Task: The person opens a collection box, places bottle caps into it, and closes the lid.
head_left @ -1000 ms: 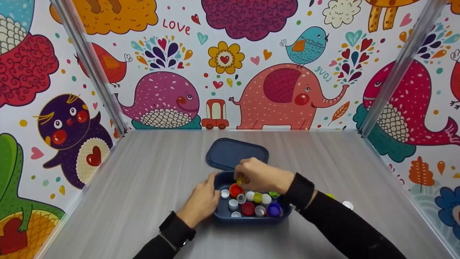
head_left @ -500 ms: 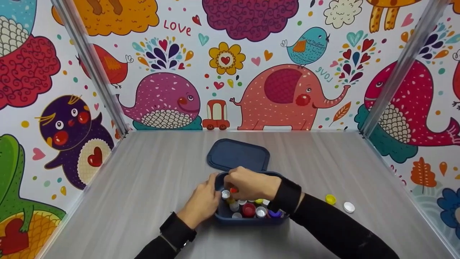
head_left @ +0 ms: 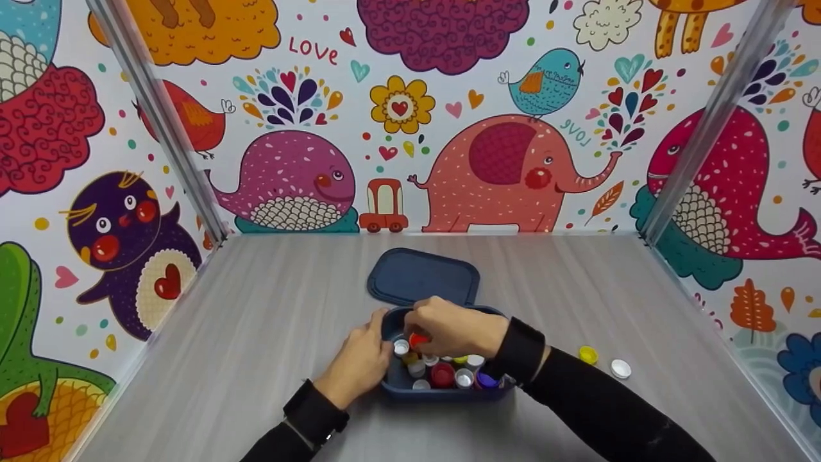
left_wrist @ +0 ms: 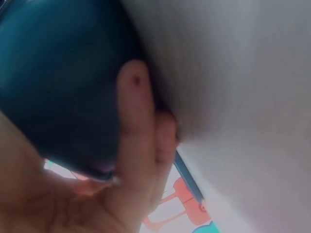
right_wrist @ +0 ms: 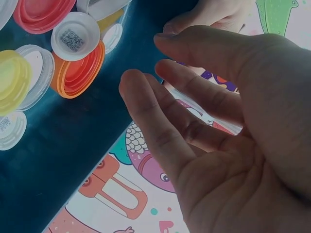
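Observation:
In the head view, a dark blue plastic box (head_left: 449,394) holds many bottle caps. Against its left side is my left hand (head_left: 358,359), gripping the wall with the thumb at the rim; the left wrist view shows its fingers (left_wrist: 136,126) along the outside. My right hand (head_left: 449,328) hovers over the box's left part, near an orange cap (head_left: 418,340) and a white cap (head_left: 401,348). Nothing lies between its parted thumb and fingers in the right wrist view. A yellow cap (head_left: 408,359) sits below the orange one. The right hand hides some caps.
Behind the box lies its dark blue lid (head_left: 423,276), flat on the grey table (head_left: 282,301). To the right, a yellow cap (head_left: 587,355) and a white cap (head_left: 621,368) lie on the table. Patterned walls enclose the sides and back.
A second ago my right hand pinched a yellow cap above the box; it moved left and down and let the cap go among the others. My left hand has stayed in place.

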The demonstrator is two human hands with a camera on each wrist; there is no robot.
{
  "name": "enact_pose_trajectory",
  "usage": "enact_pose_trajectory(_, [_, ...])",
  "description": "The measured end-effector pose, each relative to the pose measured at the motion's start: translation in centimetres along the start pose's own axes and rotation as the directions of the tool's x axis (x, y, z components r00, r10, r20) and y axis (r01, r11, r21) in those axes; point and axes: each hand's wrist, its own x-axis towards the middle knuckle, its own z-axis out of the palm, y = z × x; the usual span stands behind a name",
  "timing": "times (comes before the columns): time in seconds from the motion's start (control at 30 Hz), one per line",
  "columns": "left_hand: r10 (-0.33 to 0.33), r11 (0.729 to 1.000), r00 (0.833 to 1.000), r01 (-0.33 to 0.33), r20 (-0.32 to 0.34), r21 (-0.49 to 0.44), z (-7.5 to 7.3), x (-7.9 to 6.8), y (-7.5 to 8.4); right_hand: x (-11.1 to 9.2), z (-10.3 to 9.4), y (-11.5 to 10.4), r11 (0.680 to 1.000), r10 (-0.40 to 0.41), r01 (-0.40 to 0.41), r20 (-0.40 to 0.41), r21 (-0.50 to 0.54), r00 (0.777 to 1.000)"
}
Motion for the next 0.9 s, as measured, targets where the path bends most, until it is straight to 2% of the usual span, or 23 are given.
enact_pose_trajectory(0.13, [0.002, 1.000, 1.000, -0.002, -0.003, 0.000, 0.0, 0.0, 0.0, -0.5, -0.1, 0.2, 1.000, 0.006, -0.006, -0.007, 0.017, 1.000])
enact_pose_trajectory(0.37, [0.031, 0.999, 0.999, -0.032, -0.020, -0.003, -0.1, 0.0, -0.1, -2.4, -0.6, 1.4, 0.998, 0.001, 0.003, -0.071, 0.060, 0.997])
enact_pose_trajectory(0.63, [0.030, 1.000, 0.998, -0.030, -0.049, 0.003, 0.0, 0.0, 0.0, -4.8, -1.6, 2.9, 0.994, 0.058, -0.045, -0.135, 0.096, 0.989])
enact_pose_trajectory(0.9, [0.027, 1.000, 0.998, -0.027, -0.050, 0.002, 0.0, 0.0, 0.2, -7.5, -2.2, 4.4, 0.987, 0.123, -0.099, -0.200, 0.126, 0.972])
